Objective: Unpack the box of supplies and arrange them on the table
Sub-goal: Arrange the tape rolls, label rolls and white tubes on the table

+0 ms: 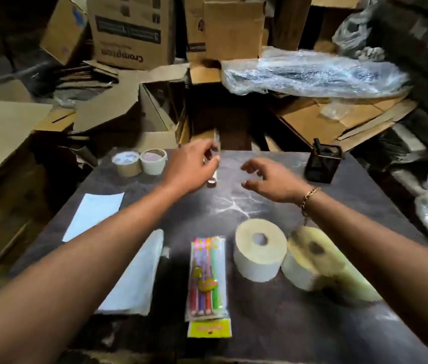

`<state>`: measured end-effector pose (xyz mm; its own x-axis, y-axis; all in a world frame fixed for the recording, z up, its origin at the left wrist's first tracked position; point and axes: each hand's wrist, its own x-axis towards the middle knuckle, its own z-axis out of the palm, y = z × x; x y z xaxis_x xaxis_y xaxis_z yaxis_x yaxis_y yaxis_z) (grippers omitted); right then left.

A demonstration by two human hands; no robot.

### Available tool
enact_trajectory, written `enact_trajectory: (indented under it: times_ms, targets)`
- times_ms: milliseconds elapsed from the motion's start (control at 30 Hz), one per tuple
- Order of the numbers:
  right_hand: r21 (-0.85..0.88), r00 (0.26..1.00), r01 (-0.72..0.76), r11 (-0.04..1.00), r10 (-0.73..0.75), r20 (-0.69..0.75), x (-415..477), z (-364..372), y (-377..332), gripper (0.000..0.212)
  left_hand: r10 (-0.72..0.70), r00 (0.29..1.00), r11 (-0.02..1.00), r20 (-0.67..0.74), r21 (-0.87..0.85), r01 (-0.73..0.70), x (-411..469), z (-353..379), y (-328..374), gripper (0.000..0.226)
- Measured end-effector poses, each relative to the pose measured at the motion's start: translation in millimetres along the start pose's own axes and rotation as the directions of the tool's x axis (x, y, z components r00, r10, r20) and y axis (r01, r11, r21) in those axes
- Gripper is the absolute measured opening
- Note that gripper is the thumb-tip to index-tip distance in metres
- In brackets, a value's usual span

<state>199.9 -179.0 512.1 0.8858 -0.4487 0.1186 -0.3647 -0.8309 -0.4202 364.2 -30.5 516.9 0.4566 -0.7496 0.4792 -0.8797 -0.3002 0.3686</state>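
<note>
Hands: left hand [194, 166] pinches slim blurred item [214, 176]; right hand [269, 179] relaxed.

— How many rolls on the worktop [273, 337]?
— Two tape rolls [127, 164] beyond the marker pack [209, 279], two paper rolls [258, 249] just right of it.
— Anything else?
— One pen holder [321, 164] beyond it, rightward; one white sheet [94, 214] left of it; one white tube [212, 177] in the left hand [194, 166].

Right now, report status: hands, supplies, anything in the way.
Left hand grips a slim item, too blurred to name. Right hand open, empty, over the table. Black pen holder close beside it, apart.
</note>
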Motion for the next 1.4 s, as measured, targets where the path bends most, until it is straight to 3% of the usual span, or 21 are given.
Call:
enact_trajectory:
  times_ms: [233, 367, 600, 767, 900, 1000, 1133, 1400]
  targets:
    - [0.159, 0.975, -0.169, 0.973, 0.142, 0.171, 26.2, 12.6, -73.2, 0.037, -0.219, 0.956, 0.972, 0.195, -0.042, 0.232, -0.9, -72.9, -95.8, 0.029]
    - [0.129, 0.95, -0.244, 0.961, 0.21, 0.233, 7.0, 3.5, -98.0, 0.033, -0.282, 0.914, 0.954, 0.291, -0.016, 0.299, -10.9, -104.9, -111.6, 0.032]
    - [0.156, 0.892, -0.434, 0.887, 0.4, 0.211, -35.4, -34.8, -89.8, 0.033, -0.216, 0.834, 0.956, 0.508, -0.061, 0.285, 9.0, -104.0, -85.9, 0.038]
    - [0.177, 0.823, -0.561, 0.809, 0.523, 0.221, -70.9, -67.3, -61.9, 0.037, -0.112, 0.809, 0.969, 0.576, -0.118, 0.218, 21.8, -68.3, -36.4, 0.042]
    - [0.178, 0.777, -0.623, 0.762, 0.576, 0.255, -95.2, -79.0, -23.7, 0.041, -0.094, 0.767, 0.958, 0.635, -0.152, 0.244, 20.6, -27.9, -5.0, 0.054]
    - [0.174, 0.781, -0.612, 0.771, 0.555, 0.285, -99.9, -78.6, 0.0, 0.04, -0.119, 0.775, 0.948, 0.621, -0.16, 0.274, 18.1, -4.6, 13.9, 0.07]
    - [0.184, 0.825, -0.53, 0.828, 0.453, 0.338, -72.7, -69.9, 10.1, 0.039, -0.2, 0.792, 0.952, 0.577, -0.077, 0.297, 14.0, -8.8, 30.3, 0.054]
    - [0.249, 0.885, -0.304, 0.92, 0.176, 0.431, 42.7, -11.2, -55.6, 0.055, -0.444, 0.782, 0.893, 0.439, 0.141, 0.428, 10.4, -49.3, -68.6, 0.048]
